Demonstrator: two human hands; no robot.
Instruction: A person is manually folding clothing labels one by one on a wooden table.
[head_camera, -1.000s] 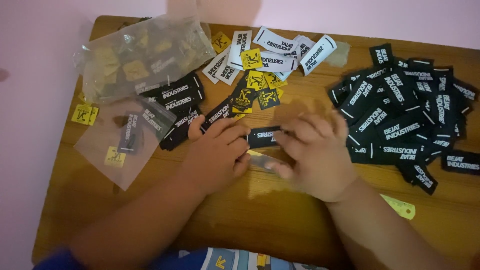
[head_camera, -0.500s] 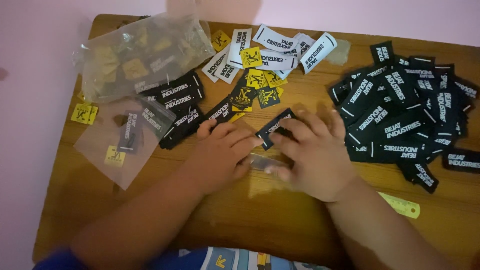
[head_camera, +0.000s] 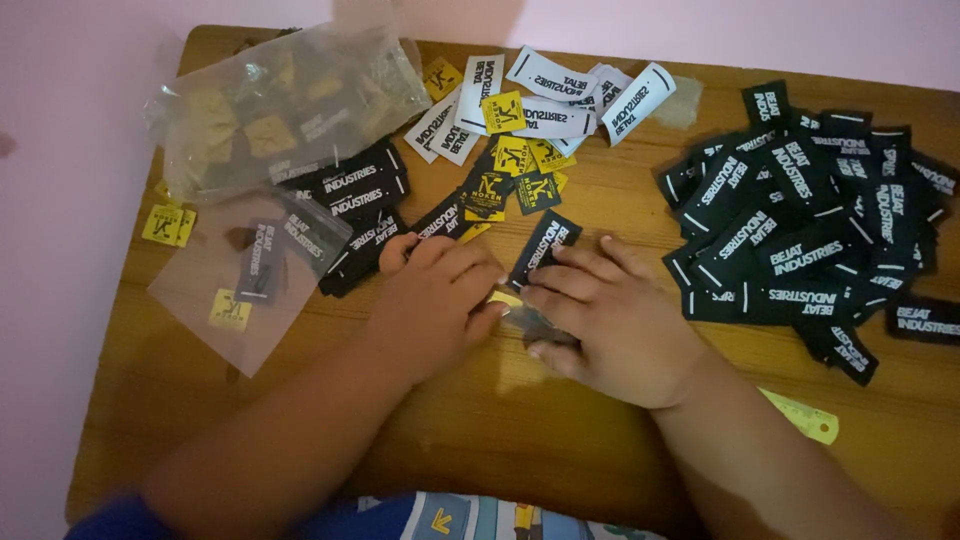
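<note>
My left hand and my right hand rest close together in the middle of a wooden table. Between their fingertips stands a black woven label with white lettering, tilted up to the right; both hands pinch its lower end. Under the fingers lies a small clear plastic bag with a bit of yellow showing. A heap of black labels lies right of my right hand. More black labels lie just left of my left hand.
A full clear bag sits at the back left, a flatter clear bag holding a black and a yellow label before it. White labels and small yellow tags lie at the back. A yellow-green strip lies front right.
The black label went from lying flat between my hands to tilted upward to the right. Both hands shifted slightly and now press down on the small clear bag.
</note>
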